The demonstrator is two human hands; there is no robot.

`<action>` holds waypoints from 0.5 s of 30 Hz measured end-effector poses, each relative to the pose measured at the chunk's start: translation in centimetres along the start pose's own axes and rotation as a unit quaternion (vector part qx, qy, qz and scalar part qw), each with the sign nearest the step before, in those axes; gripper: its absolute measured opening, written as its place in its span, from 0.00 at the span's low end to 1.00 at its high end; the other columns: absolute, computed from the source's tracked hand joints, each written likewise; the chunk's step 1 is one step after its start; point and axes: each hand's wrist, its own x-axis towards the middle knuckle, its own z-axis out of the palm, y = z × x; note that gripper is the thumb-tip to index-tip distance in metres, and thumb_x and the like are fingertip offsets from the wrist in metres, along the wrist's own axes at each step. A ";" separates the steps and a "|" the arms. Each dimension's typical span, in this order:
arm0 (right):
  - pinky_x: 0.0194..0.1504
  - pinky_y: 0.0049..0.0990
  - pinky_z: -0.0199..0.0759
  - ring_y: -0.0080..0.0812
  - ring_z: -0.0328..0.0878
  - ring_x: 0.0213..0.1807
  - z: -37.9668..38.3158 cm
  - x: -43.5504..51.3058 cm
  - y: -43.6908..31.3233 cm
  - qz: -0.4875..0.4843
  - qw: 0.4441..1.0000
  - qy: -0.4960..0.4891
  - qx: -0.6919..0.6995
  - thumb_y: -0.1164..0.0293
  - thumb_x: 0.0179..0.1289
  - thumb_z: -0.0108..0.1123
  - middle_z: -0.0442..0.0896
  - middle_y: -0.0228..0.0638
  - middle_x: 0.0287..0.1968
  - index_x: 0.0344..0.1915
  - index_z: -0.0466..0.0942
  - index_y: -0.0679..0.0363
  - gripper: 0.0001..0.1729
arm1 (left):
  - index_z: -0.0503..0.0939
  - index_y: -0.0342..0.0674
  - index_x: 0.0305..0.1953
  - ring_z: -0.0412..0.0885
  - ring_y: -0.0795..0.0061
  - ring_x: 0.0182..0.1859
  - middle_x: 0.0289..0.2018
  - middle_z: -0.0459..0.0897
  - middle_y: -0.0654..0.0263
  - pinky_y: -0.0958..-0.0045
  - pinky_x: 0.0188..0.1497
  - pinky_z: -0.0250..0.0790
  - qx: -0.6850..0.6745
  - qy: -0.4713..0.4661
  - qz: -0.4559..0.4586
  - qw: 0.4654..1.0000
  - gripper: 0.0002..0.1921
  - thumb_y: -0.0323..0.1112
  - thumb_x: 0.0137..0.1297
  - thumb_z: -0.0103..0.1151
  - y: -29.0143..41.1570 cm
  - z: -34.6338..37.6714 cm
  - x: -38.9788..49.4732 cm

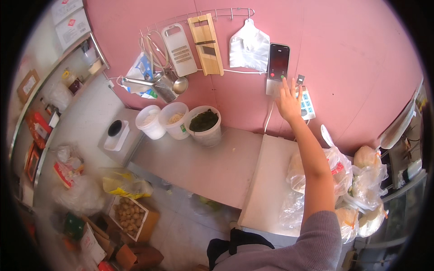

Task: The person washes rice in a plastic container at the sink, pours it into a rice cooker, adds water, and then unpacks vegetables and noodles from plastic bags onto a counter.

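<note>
My right hand (289, 103) reaches up to the pink wall with its fingers spread and holds nothing. Its fingertips are at the lower edge of a smartphone (279, 61), which stands upright in a wall holder (272, 87); its dark screen has a red and a green round button. A white power strip (308, 105) with blue-marked sockets is fixed just right of the hand, with a small dark plug-in piece (300, 79) above it. Left of the phone hangs a bundle of white plastic bags (249, 47). My left hand is out of view.
A wood-framed slicer (205, 44), a plastic grater (179, 50) and a ladle (180, 85) hang on the wall. Three plastic tubs, one with dark greens (204, 121), stand on the metal counter (203, 166). Filled plastic bags (368, 183) lie right; a box of round brown items (129, 215) stands below.
</note>
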 end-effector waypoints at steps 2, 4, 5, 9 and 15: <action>0.74 0.60 0.29 0.46 0.38 0.80 1.2 0.7 0.2 0.002 1.000 0.024 -0.008 0.60 0.63 0.62 0.52 0.36 0.77 0.62 0.67 0.58 0.30 | 0.76 0.38 0.36 0.75 0.62 0.36 0.35 0.76 0.55 0.57 0.38 0.69 0.009 -0.025 0.000 1.000 0.08 0.35 0.63 0.50 1.1 1.4 2.3; 0.74 0.60 0.29 0.46 0.39 0.80 1.8 0.8 0.3 0.001 0.999 0.032 -0.014 0.61 0.62 0.63 0.52 0.35 0.78 0.61 0.68 0.58 0.29 | 0.76 0.38 0.36 0.75 0.62 0.36 0.34 0.76 0.55 0.57 0.38 0.69 0.018 -0.049 0.001 0.999 0.08 0.35 0.63 0.50 1.8 2.5 4.0; 0.74 0.60 0.30 0.45 0.39 0.80 2.1 0.9 0.2 0.002 0.999 0.036 -0.015 0.61 0.62 0.63 0.51 0.35 0.78 0.61 0.68 0.58 0.29 | 0.76 0.38 0.35 0.75 0.62 0.36 0.34 0.76 0.55 0.57 0.38 0.69 0.023 -0.061 0.003 0.998 0.08 0.35 0.63 0.50 2.0 3.0 5.0; 0.74 0.60 0.30 0.44 0.40 0.80 3.3 1.1 0.3 -0.004 0.999 0.045 -0.025 0.61 0.62 0.63 0.52 0.34 0.78 0.59 0.70 0.59 0.28 | 0.76 0.37 0.35 0.75 0.62 0.35 0.34 0.76 0.54 0.57 0.37 0.69 0.044 -0.104 0.015 0.993 0.08 0.36 0.62 0.50 2.8 4.6 8.4; 0.74 0.60 0.30 0.48 0.41 0.80 2.9 1.8 -0.1 0.000 0.997 0.075 -0.025 0.67 0.57 0.66 0.53 0.36 0.77 0.55 0.69 0.59 0.27 | 0.76 0.37 0.33 0.75 0.61 0.35 0.33 0.76 0.54 0.56 0.37 0.68 0.065 -0.158 0.024 0.985 0.09 0.36 0.62 0.50 2.6 6.6 12.7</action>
